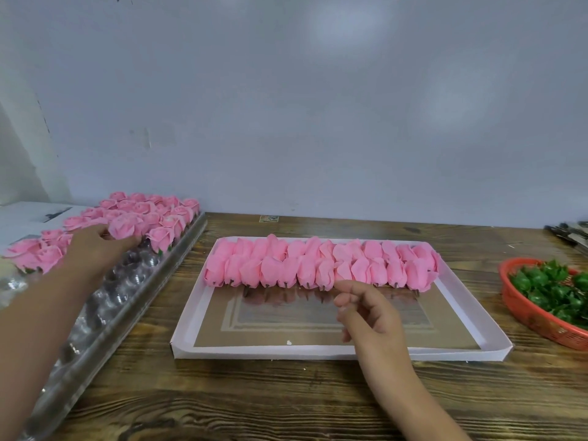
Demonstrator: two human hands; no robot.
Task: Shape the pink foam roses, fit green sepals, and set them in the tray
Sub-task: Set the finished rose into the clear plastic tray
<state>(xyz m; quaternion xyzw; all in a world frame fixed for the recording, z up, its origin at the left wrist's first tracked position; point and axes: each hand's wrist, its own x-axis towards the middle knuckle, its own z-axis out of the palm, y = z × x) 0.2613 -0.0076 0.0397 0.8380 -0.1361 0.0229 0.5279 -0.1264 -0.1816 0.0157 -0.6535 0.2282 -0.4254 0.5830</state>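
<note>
**Left hand on a rose, right hand idle**

The left hand (95, 246) gripped a pink rose (125, 226) in the clear tray (133, 281), fingertips hidden. The right hand (366, 310) hovered loosely curled, holding nothing, over the pink tray (461, 348). The sepals (553, 288) in the basket (541, 323) were cut off.

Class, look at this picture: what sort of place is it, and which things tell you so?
Probably a small craft workbench for assembling artificial flowers. Clues: rows of pink foam roses in a flat tray, more roses in a clear moulded tray, and a red basket of green sepals.
</note>
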